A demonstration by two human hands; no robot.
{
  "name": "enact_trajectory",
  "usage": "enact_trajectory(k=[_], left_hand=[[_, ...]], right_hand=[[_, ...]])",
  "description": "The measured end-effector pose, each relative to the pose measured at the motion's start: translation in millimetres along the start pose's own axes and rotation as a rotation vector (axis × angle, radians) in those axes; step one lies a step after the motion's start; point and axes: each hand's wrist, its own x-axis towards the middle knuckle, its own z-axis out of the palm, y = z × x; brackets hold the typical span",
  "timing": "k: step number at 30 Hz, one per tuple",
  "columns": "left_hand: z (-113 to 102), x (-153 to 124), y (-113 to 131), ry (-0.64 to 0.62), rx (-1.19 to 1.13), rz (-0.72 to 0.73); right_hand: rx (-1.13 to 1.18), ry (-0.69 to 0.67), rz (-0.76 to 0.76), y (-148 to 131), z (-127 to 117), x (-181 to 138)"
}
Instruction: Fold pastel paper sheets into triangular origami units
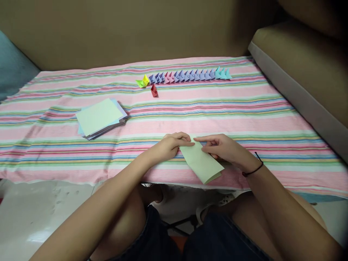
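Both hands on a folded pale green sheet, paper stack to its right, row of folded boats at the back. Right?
Wrong side: the head view shows the paper stack left of the folded pale green sheet, not right. The rest holds: left hand and right hand on the sheet, row of folded boats at the back.

1 view, head-worn. Looks forward and steeply down from above the seated person's lap [176,235], close over the near edge of the striped desk [258,119]. Left hand [170,145] and right hand [225,149] sit just below frame centre. Far desk edge and brown wall [130,32] close the top.
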Motion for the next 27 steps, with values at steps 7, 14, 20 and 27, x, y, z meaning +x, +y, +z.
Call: enact_trajectory(k=[7, 14, 20, 27], left_hand=[[-2, 2, -5, -0.023, -0.057, 0.031], [-5, 3, -4, -0.050, -0.055, 0.026], [-6, 3, -9, -0.071, -0.107, 0.033], [-8, 4, -14, -0.100, -0.165, 0.039]], right_hand=[[0.013, -0.011, 0.005, 1, 0, 0], [0.034, -0.015, 0.016, 1, -1, -1], [0.033, -0.013, 0.010, -1, 0, -2], [0.044, -0.013, 0.015, -1, 0, -1]])
